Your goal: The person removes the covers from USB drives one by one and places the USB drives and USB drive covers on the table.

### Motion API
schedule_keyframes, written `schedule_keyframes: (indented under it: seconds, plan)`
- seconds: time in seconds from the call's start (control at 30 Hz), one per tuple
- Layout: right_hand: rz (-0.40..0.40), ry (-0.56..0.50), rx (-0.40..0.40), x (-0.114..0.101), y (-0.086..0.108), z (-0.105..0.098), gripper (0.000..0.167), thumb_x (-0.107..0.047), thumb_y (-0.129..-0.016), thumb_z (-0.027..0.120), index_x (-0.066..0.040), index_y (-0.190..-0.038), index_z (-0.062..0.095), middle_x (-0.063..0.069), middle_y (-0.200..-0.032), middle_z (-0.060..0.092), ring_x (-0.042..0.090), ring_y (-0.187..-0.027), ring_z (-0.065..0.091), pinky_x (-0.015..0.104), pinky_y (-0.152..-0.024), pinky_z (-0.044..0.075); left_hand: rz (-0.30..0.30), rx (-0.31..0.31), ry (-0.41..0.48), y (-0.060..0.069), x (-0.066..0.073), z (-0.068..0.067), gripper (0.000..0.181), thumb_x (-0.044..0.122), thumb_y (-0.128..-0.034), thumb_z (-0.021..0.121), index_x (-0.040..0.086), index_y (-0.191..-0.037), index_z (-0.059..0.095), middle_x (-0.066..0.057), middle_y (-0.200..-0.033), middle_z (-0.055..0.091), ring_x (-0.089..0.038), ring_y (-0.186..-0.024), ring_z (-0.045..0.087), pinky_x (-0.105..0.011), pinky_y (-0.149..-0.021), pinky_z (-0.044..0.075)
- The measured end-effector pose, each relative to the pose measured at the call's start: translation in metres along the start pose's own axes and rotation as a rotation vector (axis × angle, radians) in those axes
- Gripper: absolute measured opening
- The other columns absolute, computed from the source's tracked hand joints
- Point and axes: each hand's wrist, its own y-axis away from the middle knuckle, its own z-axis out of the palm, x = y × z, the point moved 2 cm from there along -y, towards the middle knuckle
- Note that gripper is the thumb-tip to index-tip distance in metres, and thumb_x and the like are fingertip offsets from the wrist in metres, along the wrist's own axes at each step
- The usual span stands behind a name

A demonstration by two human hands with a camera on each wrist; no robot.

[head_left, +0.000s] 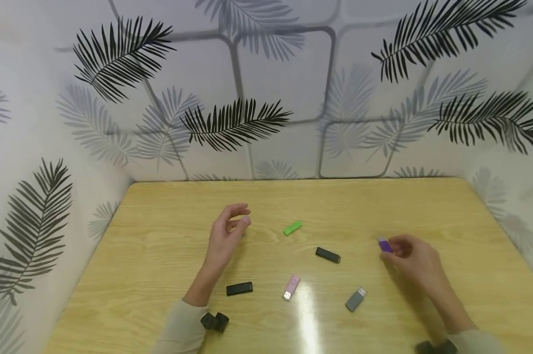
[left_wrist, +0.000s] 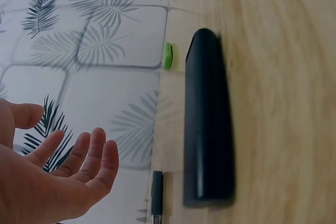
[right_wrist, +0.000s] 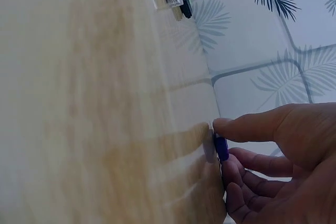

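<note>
My right hand point(head_left: 418, 260) pinches a purple USB stick point(head_left: 385, 245) between thumb and fingers at the right of the table; the right wrist view also shows the purple stick point(right_wrist: 221, 147) at the fingertips of that hand point(right_wrist: 294, 166). My left hand point(head_left: 224, 238) is above the table left of the green stick point(head_left: 292, 228), fingers loosely bent and holding nothing. In the left wrist view the left hand point(left_wrist: 68, 177) is empty, palm visible, and a dark stick with a metal end point(left_wrist: 157, 198) lies beyond it. A large-looking black stick point(left_wrist: 210, 124) lies to its right.
On the wooden table point(head_left: 160, 211) lie a black stick point(head_left: 328, 255) at the middle, another black one point(head_left: 239, 288) nearer the left sleeve, a pink one point(head_left: 291, 287) and a grey one point(head_left: 356, 300). A leaf-patterned covering point(head_left: 284, 147) rises behind the table and at its sides.
</note>
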Motion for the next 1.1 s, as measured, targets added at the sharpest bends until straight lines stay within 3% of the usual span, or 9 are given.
schedule_keyframes:
  seconds: [0.3,0.47,0.7,0.97,1.1]
  plan:
    - [0.000,0.012,-0.024,-0.002,-0.003,0.001,0.032,-0.009,-0.085,0.081,0.007,-0.110,0.068,0.018,-0.094,0.071,0.031,-0.085,0.067,0.037,-0.070,0.054,-0.008,-0.020,0.054,-0.002,0.001,0.014,0.033,0.011,-0.1061,0.057,0.005,-0.138,0.055,-0.026,-0.128,0.060,-0.049,-0.108,0.062,-0.046,-0.084,0.057]
    - [-0.018,0.013,-0.025,-0.002,-0.003,0.001,0.030,-0.008,-0.084,0.081,0.005,-0.108,0.069,0.014,-0.091,0.071,0.028,-0.082,0.066,0.035,-0.069,0.052,-0.030,-0.036,0.082,-0.002,0.001,0.024,0.030,0.012,-0.1065,0.057,0.006,-0.136,0.058,-0.022,-0.126,0.062,-0.048,-0.108,0.062,-0.049,-0.084,0.057]
    - [-0.057,-0.031,-0.045,-0.010,-0.003,0.001,0.029,-0.006,-0.085,0.080,0.004,-0.110,0.069,0.020,-0.100,0.071,0.036,-0.091,0.069,0.050,-0.080,0.058,-0.035,-0.062,0.109,-0.005,0.007,0.036,0.029,0.012,-0.1053,0.059,0.005,-0.133,0.060,-0.017,-0.125,0.064,-0.045,-0.108,0.064,-0.052,-0.084,0.055]
    - [-0.119,-0.066,-0.006,-0.025,-0.003,0.003,0.030,-0.003,-0.083,0.082,0.003,-0.110,0.070,0.016,-0.099,0.072,0.030,-0.091,0.068,0.021,-0.070,0.055,-0.032,-0.093,0.100,-0.007,0.008,0.044,0.030,0.014,-0.1032,0.064,0.006,-0.133,0.064,-0.018,-0.123,0.065,-0.042,-0.108,0.065,-0.048,-0.083,0.057]
    - [-0.147,-0.069,0.014,-0.033,-0.003,0.004,0.031,-0.002,-0.082,0.083,0.001,-0.111,0.071,0.014,-0.100,0.072,0.028,-0.091,0.067,0.021,-0.069,0.054,-0.012,-0.115,0.079,-0.007,0.008,0.049,0.031,0.011,-0.1017,0.066,0.006,-0.132,0.064,-0.018,-0.126,0.064,-0.035,-0.110,0.065,-0.044,-0.085,0.057]
